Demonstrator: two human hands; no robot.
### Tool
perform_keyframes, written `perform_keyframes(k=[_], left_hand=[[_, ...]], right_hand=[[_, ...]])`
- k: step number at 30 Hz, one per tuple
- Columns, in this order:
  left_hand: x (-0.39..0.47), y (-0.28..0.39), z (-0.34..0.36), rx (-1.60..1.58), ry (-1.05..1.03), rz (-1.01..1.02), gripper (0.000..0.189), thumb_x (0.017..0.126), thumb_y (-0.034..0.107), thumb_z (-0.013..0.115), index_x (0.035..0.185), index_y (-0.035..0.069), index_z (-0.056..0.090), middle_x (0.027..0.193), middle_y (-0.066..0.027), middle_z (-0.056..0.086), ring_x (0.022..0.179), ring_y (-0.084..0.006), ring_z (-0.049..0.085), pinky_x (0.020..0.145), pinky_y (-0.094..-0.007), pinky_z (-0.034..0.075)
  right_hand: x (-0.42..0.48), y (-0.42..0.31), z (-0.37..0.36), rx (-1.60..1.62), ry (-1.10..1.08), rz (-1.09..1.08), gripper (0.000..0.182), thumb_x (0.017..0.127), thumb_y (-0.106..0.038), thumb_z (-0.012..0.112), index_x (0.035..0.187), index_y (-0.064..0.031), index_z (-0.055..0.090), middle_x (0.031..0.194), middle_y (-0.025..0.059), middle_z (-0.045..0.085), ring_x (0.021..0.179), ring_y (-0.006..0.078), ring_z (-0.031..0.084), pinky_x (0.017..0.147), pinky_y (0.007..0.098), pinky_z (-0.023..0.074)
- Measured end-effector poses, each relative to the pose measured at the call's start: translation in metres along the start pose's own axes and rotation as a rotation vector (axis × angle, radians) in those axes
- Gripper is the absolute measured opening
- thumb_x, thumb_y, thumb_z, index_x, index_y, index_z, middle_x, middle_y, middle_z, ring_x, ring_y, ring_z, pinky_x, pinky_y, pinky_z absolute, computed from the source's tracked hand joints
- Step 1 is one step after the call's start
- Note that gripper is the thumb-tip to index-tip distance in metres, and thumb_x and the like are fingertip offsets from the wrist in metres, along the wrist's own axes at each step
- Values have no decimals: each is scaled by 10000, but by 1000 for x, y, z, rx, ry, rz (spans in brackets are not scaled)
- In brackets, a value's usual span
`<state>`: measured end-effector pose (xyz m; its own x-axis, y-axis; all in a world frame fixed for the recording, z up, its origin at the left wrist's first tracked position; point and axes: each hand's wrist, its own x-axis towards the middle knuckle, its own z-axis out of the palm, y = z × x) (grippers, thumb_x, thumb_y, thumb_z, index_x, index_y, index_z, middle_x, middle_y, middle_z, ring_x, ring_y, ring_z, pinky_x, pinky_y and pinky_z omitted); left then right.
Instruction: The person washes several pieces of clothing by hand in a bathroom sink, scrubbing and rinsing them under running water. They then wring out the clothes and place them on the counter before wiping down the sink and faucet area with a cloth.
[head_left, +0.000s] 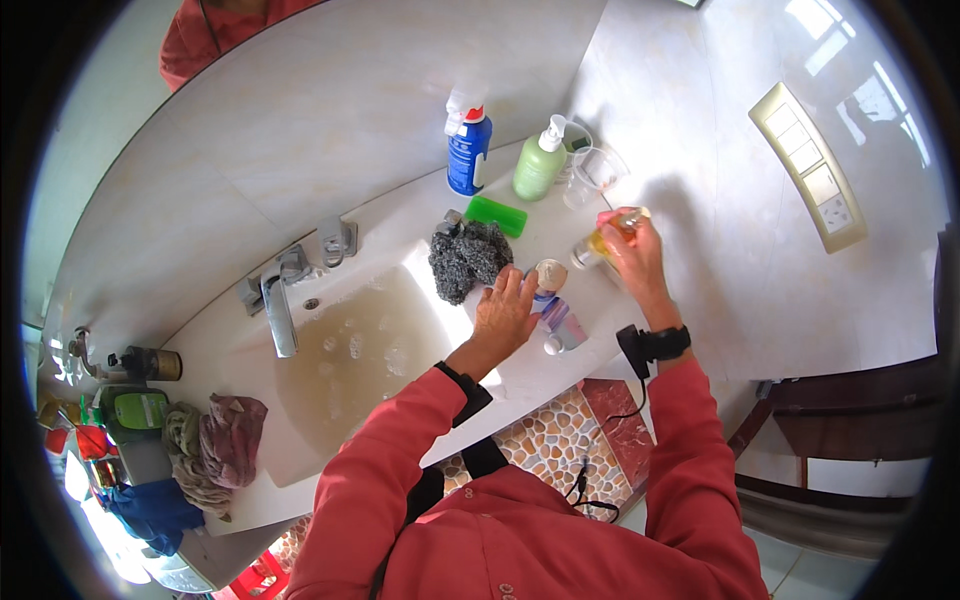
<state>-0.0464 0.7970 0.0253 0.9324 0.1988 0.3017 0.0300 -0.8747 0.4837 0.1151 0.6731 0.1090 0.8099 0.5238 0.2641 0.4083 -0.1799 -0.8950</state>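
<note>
My right hand (636, 251) grips a small clear bottle of amber liquid (594, 244), tilted above the right end of the counter, close to the wall. Palm down, my left hand (504, 319) reaches over the washbasin's right rim, its fingers somewhat apart. Beyond those fingertips lies a bunched dark grey, speckled cloth-like thing (469, 259). Close on the right of the fingers stands a jar with a beige lid (551, 276); whether they touch it I cannot tell. A small lilac and pink bottle with a white cap (564, 330) is near my left thumb.
Cloudy water fills part of the basin (360, 360) under a chrome faucet (279, 311). Behind are a green block (496, 216), a blue spray bottle (469, 154), a green pump bottle (539, 161) and clear plastic cups (592, 176). Crumpled cloths (229, 442) lie at left.
</note>
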Motion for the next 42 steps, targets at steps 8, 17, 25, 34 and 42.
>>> perform_keyframes(k=[8, 17, 25, 34, 42], left_hand=[[10, -15, 30, -3, 75, 20, 554, 663, 53, 637, 1169, 38, 412, 1049, -117, 486, 1036, -297, 477, 803, -400, 450], [17, -17, 44, -109, 172, -71, 533, 683, 101, 624, 1173, -19, 449, 1068, -155, 539, 1005, -315, 508, 837, -416, 427], [20, -2, 41, -534, 207, -85, 309, 703, 113, 633, 993, 97, 525, 905, -125, 591, 838, -340, 548, 773, -412, 445], [-79, -8, -88, -299, 327, -66, 450, 675, 103, 639, 1091, 5, 497, 956, -109, 549, 889, -290, 502, 795, -375, 425], [-249, -125, -301, 270, 404, -165, 418, 673, 106, 659, 1047, -2, 506, 951, -112, 555, 919, -292, 526, 779, -366, 460]], right_hand=[[-24, 13, 6, -464, -425, -17, 373, 718, -225, 641, 1035, -59, 536, 797, 110, 556, 718, 242, 565, 676, 327, 458], [-17, 15, 38, -638, -584, -73, 466, 737, -231, 610, 1182, -132, 518, 957, 143, 575, 866, 342, 576, 745, 410, 460], [-27, 33, 44, -567, -429, -143, 379, 724, -144, 656, 1072, -21, 571, 956, 181, 619, 863, 318, 611, 736, 365, 483], [-63, -114, 108, -487, -625, -137, 386, 681, -70, 695, 1043, -45, 563, 874, 161, 607, 754, 305, 604, 659, 353, 481], [-115, -238, 333, -153, -770, -501, 439, 687, -100, 721, 1085, -104, 535, 880, 144, 599, 750, 310, 602, 650, 353, 492]])
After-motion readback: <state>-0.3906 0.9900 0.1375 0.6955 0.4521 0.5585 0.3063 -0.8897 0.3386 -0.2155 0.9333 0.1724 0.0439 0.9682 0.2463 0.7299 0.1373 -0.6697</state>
